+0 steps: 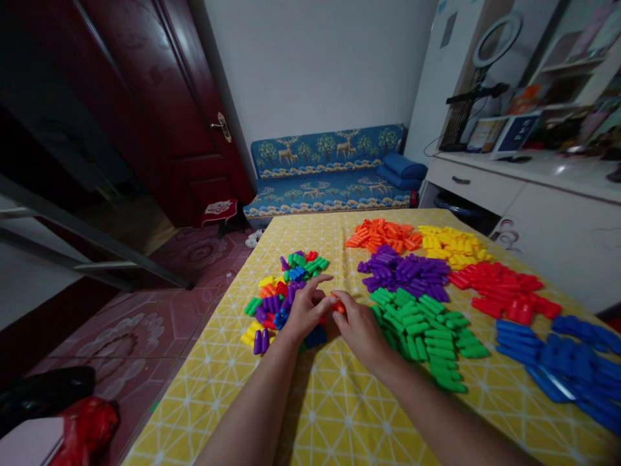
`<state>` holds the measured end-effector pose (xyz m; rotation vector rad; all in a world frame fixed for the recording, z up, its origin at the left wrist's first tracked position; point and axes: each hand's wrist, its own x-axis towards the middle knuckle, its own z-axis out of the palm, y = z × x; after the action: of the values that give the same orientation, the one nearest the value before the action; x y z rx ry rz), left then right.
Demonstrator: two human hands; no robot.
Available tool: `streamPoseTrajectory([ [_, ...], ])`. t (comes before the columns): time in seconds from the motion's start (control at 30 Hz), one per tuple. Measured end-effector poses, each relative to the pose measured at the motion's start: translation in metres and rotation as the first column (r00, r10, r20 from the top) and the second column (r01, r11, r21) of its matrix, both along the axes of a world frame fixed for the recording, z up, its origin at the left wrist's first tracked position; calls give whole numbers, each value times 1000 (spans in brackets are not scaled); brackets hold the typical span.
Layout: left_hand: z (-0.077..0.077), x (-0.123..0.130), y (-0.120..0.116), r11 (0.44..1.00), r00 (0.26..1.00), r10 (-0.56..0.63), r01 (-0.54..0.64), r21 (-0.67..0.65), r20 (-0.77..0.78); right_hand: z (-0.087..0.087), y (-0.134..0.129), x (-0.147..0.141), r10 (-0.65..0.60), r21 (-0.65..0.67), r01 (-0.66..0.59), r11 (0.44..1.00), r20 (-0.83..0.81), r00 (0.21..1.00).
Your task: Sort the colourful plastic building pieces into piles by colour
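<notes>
Between my two hands is a small orange plastic piece point(338, 306), partly covered by fingers. My right hand point(359, 323) is closed on it, with the fingertips around its right side. From the other side, the thumb and a bent finger of my left hand point(306, 309) meet at the same piece, while another finger stretches out above it. Under and beyond my left hand lies a mixed pile of coloured plastic pieces point(270, 303), partly hidden by that hand. A green heap point(417, 323) of similar pieces lies just right of my right hand.
More single-colour heaps spread over the yellow tablecloth point(339, 401): purple point(407, 272), orange point(383, 234), yellow point(453, 244), red point(504, 288) and blue point(563, 356). Past the table stands a blue patterned sofa point(330, 181). A white cabinet point(538, 207) flanks the right side.
</notes>
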<state>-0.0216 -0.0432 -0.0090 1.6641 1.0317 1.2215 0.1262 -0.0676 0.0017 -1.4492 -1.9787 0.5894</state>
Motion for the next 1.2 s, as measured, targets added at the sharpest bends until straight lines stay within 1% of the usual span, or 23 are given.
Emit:
streamPoseTrajectory([
  [0.07, 2, 0, -1, 1000, 1000, 4, -4, 9, -15, 0, 5, 5, 10, 1, -10, 1000, 24, 1000],
  [0.1, 2, 0, 0, 999, 999, 26, -26, 19, -19, 1, 10, 8, 15, 5, -16, 1000, 29, 999],
  [0.17, 2, 0, 1, 993, 994, 109, -107, 54, -32, 4, 25, 16, 27, 8, -27, 1000, 17, 999],
  [0.23, 1, 0, 4, 975, 976, 209, -204, 89, -53, 9, 48, 24, 9, -23, -11, 1000, -77, 997],
  [0.3, -2, -1, 6, 956, 956, 281, -272, 112, -80, 14, 76, 31, -43, -84, 26, 996, -213, 976],
  [0.37, -4, -2, 8, 947, 945, 308, -294, 128, -106, 21, 105, 37, -115, -141, 73, 987, -321, 940],
  [0.43, -6, -3, 9, 944, 941, 314, -296, 145, -128, 29, 129, 40, -179, -163, 124, 979, -389, 904],
  [0.5, -8, -3, 10, 942, 936, 321, -299, 155, -144, 34, 143, 39, -231, -173, 168, 971, -466, 854],
  [0.53, -8, -4, 10, 938, 933, 330, -308, 158, -144, 35, 144, 37, -246, -175, 181, 968, -498, 832],
  [0.57, -8, -4, 10, 934, 929, 342, -319, 160, -140, 34, 141, 34, -250, -176, 184, 967, -523, 815],
  [0.63, -8, -3, 10, 923, 923, 368, -347, 165, -116, 28, 125, 23, -233, -179, 160, 971, -548, 803],
  [0.7, -6, -3, 9, 908, 913, 399, -379, 180, -90, 17, 97, 11, -178, -185, 88, 979, -555, 813],
  [0.73, -5, -3, 9, 898, 905, 417, -397, 190, -84, 11, 81, 5, -120, -179, 27, 984, -535, 836],
  [0.8, -4, -4, 8, 871, 882, 466, -443, 213, -72, 2, 49, -5, 46, -143, -116, 983, -421, 906],
  [0.87, -2, -5, 7, 845, 860, 507, -482, 230, -62, -3, 21, -13, 195, -90, -218, 972, -208, 958],
  [0.9, -1, -5, 6, 839, 854, 517, -493, 232, -57, -4, 10, -15, 230, -64, -236, 970, -96, 968],
  [0.93, -1, -5, 6, 837, 852, 520, -496, 232, -54, -5, 1, -18, 238, -41, -238, 970, -12, 971],
  [0.97, -1, -5, 6, 840, 855, 516, -492, 230, -54, -6, -5, -20, 234, -22, -233, 972, 41, 971],
  [1.0, -1, -5, 6, 845, 860, 507, -484, 226, -55, -8, -8, -22, 224, -10, -224, 975, 59, 973],
  [1.03, -1, -5, 6, 850, 865, 499, -477, 222, -52, -10, -10, -23, 210, -5, -210, 978, 40, 977],
  [1.1, -1, -5, 5, 859, 875, 482, -462, 219, -44, -16, -8, -25, 161, 3, -161, 987, -79, 984],
  [1.17, -1, -5, 5, 868, 885, 465, -447, 215, -36, -23, -2, -24, 68, -29, -79, 996, -284, 956],
  [1.2, -1, -4, 5, 874, 890, 455, -438, 212, -35, -26, 1, -22, 2, -79, -38, 996, -411, 912],
])
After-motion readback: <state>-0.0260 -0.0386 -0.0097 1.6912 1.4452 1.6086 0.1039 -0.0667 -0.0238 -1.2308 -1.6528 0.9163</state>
